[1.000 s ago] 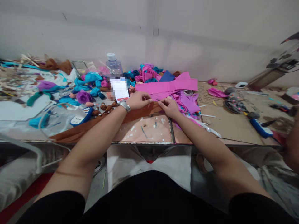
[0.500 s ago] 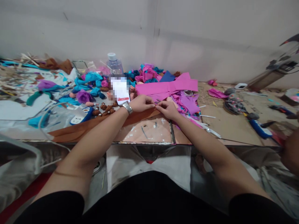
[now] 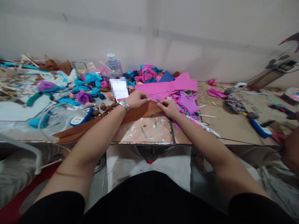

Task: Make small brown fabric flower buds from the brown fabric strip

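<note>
A long brown fabric strip (image 3: 98, 123) runs across the table from the lower left up to my hands. My left hand (image 3: 137, 99), with a silver watch on its wrist, is closed on the strip's upper end. A short way to the right, my right hand (image 3: 168, 107) pinches the same strip at its end. Just behind both hands lie long pink fabric strips (image 3: 168, 86). A phone (image 3: 119, 88) with a lit screen stands beside my left hand.
Blue, purple and pink fabric flowers and scraps (image 3: 88, 90) crowd the left and back. A water bottle (image 3: 114, 64) stands behind the phone. A power strip (image 3: 80, 117) lies at the left. Tools, including a blue-handled one (image 3: 259, 127), lie at the right, where another person's hand (image 3: 291, 152) shows.
My hands drew close together half a second ago and have spread slightly apart again along the brown strip's end. The person at the right edge shifted a little.
</note>
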Motion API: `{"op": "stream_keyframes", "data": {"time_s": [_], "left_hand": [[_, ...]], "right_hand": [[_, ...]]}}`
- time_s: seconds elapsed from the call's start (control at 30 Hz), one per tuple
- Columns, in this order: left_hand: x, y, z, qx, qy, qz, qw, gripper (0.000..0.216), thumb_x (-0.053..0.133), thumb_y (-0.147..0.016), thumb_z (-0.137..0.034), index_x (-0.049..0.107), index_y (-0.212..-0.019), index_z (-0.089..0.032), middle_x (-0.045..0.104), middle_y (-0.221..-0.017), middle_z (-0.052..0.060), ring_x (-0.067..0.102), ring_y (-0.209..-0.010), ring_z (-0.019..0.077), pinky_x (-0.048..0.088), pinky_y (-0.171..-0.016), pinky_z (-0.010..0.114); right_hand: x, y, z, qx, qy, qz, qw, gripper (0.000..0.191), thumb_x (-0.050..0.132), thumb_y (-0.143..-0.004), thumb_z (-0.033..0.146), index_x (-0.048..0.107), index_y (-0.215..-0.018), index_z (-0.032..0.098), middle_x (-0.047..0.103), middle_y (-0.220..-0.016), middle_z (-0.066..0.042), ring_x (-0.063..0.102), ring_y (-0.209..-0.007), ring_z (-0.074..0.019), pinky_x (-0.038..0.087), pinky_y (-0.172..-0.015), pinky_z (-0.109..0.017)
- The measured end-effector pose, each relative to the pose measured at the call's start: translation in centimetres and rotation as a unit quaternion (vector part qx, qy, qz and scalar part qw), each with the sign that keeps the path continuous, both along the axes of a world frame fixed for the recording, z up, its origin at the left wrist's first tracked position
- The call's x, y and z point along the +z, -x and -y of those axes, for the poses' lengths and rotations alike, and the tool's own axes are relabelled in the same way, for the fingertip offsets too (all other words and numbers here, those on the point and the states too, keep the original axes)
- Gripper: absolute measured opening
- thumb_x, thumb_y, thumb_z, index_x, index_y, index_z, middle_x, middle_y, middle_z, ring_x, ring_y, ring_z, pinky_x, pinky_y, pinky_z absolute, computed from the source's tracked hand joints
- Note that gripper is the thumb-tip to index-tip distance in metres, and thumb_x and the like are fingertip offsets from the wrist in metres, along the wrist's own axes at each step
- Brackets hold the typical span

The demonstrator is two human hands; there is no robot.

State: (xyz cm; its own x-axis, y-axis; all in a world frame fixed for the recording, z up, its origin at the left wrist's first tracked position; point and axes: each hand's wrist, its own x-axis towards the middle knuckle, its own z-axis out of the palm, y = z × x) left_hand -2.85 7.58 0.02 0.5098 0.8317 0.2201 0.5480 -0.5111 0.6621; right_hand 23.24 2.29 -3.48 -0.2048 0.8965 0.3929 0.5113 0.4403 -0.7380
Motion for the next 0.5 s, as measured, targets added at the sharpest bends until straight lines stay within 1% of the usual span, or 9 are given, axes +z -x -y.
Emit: {"op": "stream_keyframes", "data": {"time_s": [0.07, 0.13, 0.2, 0.27, 0.33, 0.4, 0.5], "left_hand": [[0.1, 0.0, 0.1, 0.019, -0.012, -0.004, 1.0, 0.033, 0.067, -0.092, -0.046, 0.077, -0.087, -0.015, 0.075, -0.079, 0.006, 0.062, -0.072, 0.0178, 0.042, -0.069, 0.032], [0.2, -0.2, 0.3, 0.023, -0.022, 0.004, 0.999, 0.03, 0.066, -0.092, -0.043, 0.077, -0.09, -0.015, 0.076, -0.082, 0.006, 0.064, -0.076, 0.0185, 0.044, -0.072, 0.032], [0.3, -0.4, 0.8, -0.008, -0.02, 0.021, 1.0, 0.032, 0.066, -0.092, -0.044, 0.078, -0.098, -0.015, 0.079, -0.091, 0.007, 0.068, -0.082, 0.0192, 0.048, -0.077, 0.032], [0.4, -0.7, 1.4, -0.067, -0.003, 0.028, 0.997, 0.035, 0.068, -0.092, -0.046, 0.079, -0.105, -0.016, 0.081, -0.097, 0.008, 0.07, -0.086, 0.0194, 0.051, -0.08, 0.031], [0.4, -0.9, 1.8, -0.11, 0.009, 0.025, 0.994, 0.034, 0.068, -0.094, -0.045, 0.08, -0.104, -0.016, 0.082, -0.096, 0.008, 0.071, -0.086, 0.0193, 0.051, -0.081, 0.032], [0.3, -1.1, 1.9, -0.127, 0.012, 0.016, 0.992, 0.031, 0.067, -0.095, -0.044, 0.081, -0.1, -0.016, 0.082, -0.093, 0.007, 0.071, -0.084, 0.0191, 0.051, -0.08, 0.032], [0.3, -1.0, 1.6, -0.116, 0.017, 0.008, 0.993, 0.029, 0.067, -0.095, -0.042, 0.082, -0.097, -0.017, 0.081, -0.089, 0.007, 0.069, -0.08, 0.0185, 0.05, -0.077, 0.032]], "right_hand": [[0.0, 0.0, 0.0, -0.003, -0.004, 0.0, 1.0, 0.04, 0.07, -0.093, 0.057, 0.079, -0.084, 0.019, 0.071, -0.071, -0.003, 0.057, -0.067, -0.0173, 0.041, -0.064, -0.031], [0.0, 0.0, 0.0, -0.001, -0.003, 0.004, 1.0, 0.041, 0.07, -0.093, 0.058, 0.079, -0.084, 0.019, 0.071, -0.071, -0.003, 0.057, -0.066, -0.0173, 0.041, -0.064, -0.031], [0.1, 0.1, 0.1, 0.007, 0.001, 0.007, 1.0, 0.042, 0.07, -0.093, 0.06, 0.079, -0.084, 0.019, 0.072, -0.07, -0.003, 0.057, -0.066, -0.0174, 0.042, -0.063, -0.031], [0.3, 0.2, 0.3, 0.024, 0.003, 0.007, 1.0, 0.043, 0.069, -0.093, 0.061, 0.079, -0.085, 0.019, 0.073, -0.072, -0.004, 0.059, -0.067, -0.0176, 0.043, -0.064, -0.031], [0.4, 0.4, 0.5, 0.044, 0.003, 0.004, 0.999, 0.044, 0.069, -0.093, 0.062, 0.078, -0.085, 0.019, 0.075, -0.075, -0.004, 0.061, -0.069, -0.0182, 0.045, -0.065, -0.031], [0.5, 0.6, 0.7, 0.057, 0.006, 0.004, 0.998, 0.045, 0.069, -0.092, 0.062, 0.078, -0.084, 0.019, 0.075, -0.076, -0.005, 0.061, -0.069, -0.0184, 0.045, -0.066, -0.031], [0.5, 0.5, 0.6, 0.057, 0.009, 0.004, 0.998, 0.045, 0.069, -0.092, 0.063, 0.078, -0.085, 0.019, 0.075, -0.075, -0.004, 0.06, -0.067, -0.0177, 0.045, -0.065, -0.031]]}}
